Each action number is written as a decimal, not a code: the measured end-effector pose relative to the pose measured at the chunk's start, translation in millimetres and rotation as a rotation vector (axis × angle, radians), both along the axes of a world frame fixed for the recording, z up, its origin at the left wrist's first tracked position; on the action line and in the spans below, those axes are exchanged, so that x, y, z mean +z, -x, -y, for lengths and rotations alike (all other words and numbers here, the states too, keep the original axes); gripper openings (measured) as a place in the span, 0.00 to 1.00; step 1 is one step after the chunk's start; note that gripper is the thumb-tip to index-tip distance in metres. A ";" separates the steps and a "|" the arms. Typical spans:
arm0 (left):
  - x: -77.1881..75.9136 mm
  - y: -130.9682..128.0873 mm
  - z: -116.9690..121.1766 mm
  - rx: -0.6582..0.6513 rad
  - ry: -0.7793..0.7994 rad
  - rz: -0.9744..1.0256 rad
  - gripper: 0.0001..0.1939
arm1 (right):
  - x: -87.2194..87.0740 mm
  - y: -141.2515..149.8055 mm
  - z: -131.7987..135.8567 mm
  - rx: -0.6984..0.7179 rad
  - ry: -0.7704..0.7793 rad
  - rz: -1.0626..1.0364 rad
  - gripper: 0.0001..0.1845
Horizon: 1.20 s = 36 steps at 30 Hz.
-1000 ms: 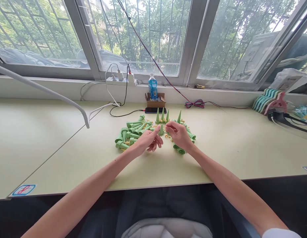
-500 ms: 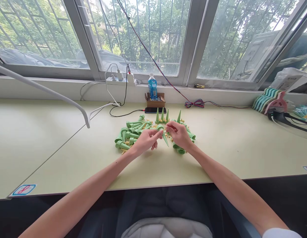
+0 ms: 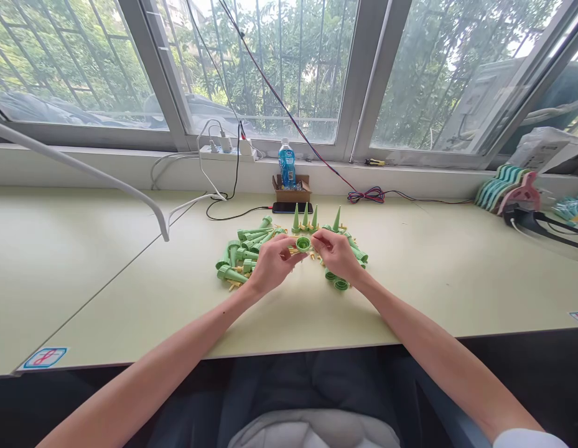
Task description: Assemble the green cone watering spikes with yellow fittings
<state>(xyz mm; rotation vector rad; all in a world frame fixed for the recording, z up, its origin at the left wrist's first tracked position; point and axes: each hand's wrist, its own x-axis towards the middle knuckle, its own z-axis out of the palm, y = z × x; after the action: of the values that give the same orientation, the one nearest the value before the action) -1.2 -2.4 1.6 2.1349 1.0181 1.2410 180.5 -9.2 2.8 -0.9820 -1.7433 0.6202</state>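
My left hand pinches a green plant watering spike by its side, with the round open end facing me. Its pointed end is out of sight behind. Close against the right of that rim is my right hand, thumb and fingers pressed together; whatever they hold is too small to make out. Left of my hands lies a pile of green spikes with small yellow valve pieces among them. Several spikes stand point-up beyond my hands, one of them being the upright spike. More loose spikes lie beside my right hand.
Behind the spikes lie a phone on a cable and a small cardboard box with a blue bottle. A coiled cable sits right of them. A white tube crosses the left side; hangers stand far right.
My left hand has turned the spike, so its open end now faces me instead of its point slanting down toward me. My right hand stays close beside it.
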 end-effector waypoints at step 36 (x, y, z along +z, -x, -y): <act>15.1 0.2 9.1 -0.195 0.558 0.126 0.19 | -6.7 -1.1 -3.1 -0.012 -0.067 0.071 0.14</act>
<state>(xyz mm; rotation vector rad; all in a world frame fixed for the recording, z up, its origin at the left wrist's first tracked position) -1.4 -11.4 16.7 1.6562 0.9397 0.8577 181.6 -6.1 -3.9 -0.9774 -1.8072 0.5214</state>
